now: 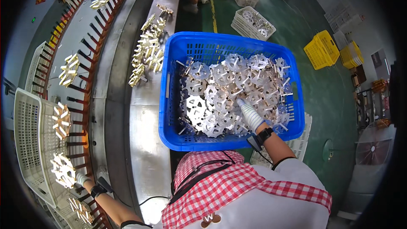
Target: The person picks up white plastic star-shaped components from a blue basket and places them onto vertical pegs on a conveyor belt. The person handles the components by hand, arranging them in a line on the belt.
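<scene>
Right hand (250,112) among the metal discs (220,95), left hand (82,179) at a studded disc (63,170)

Both hands wear pale gloves. The right one reaches into the blue crate (229,146), its fingertips down among the silvery, spoked discs heaped there; they are partly hidden, so how far its grip is closed, or whether it has hold of one, cannot be told. The left hand is at the right side of the studded disc, which bristles with white pegs and sits beside a row of dark rods (76,134); its fingers are largely covered, so its grip cannot be told either.

The blue crate overlaps the right edge of the steel tabletop (146,131) in this view. More peg-studded discs (148,44) lie piled on the tabletop, toward its far end. Left of the rods stands a white crate (26,140); yellow crates (321,48) stand on the green floor (324,97).
</scene>
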`<state>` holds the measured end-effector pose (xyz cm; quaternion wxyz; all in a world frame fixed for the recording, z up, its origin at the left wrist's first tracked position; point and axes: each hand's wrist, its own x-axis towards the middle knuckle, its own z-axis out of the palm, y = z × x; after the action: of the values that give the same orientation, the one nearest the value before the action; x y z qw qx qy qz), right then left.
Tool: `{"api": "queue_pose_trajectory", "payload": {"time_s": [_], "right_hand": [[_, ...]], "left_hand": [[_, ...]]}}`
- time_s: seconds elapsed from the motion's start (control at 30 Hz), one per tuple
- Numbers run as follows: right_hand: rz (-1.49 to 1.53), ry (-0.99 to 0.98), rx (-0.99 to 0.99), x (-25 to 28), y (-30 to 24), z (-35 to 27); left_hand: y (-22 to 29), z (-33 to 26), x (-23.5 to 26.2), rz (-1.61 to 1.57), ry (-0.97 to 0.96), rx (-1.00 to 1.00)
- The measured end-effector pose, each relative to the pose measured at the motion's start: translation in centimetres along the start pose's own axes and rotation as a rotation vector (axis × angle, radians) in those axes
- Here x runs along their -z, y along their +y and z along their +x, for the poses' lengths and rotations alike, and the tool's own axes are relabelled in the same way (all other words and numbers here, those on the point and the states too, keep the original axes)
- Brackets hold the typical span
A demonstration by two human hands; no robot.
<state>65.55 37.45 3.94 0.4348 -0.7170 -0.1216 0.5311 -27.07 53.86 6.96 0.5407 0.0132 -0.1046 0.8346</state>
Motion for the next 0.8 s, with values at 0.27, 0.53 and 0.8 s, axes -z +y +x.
{"api": "queue_pose_trajectory", "payload": {"time_s": [0.27, 0.53, 0.8], "right_hand": [[-1.207, 0.525, 0.188, 5.7, -1.1, 12.2], [-1.495, 0.564, 0.325, 4.9, -9.6, 17.4], [-2.090, 0.134, 0.289, 1.9, -16.5, 26.6]], "left_hand": [[-4.7, -7.3, -4.0, -2.129, -0.356, -0.275], [-20.0, -19.6, -1.1, -3.310, -1.251, -0.336], [-46.8, -20.4, -3.5, -3.986, -0.009, -1.059]]}}
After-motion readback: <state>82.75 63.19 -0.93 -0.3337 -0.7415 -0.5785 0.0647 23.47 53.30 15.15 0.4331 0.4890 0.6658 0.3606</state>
